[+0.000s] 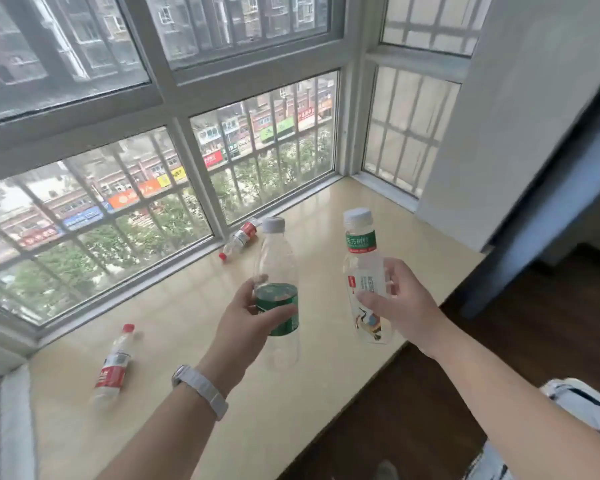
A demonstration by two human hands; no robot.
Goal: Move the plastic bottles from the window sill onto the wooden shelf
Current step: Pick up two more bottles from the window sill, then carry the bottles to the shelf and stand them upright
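Green-label bottle [278, 292] upright, lifted above the window sill [194, 306], left hand [246, 317] clamped round its label. Bird-print bottle [366, 275] at its 3 o'clock, right hand [402, 303] closed on it. Two red-label bottles lie on the sill: 8 o'clock [113, 365], 11 o'clock [239, 239].

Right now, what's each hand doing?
Left hand: closed around the green-labelled bottle.
Right hand: closed around the white-labelled bottle.
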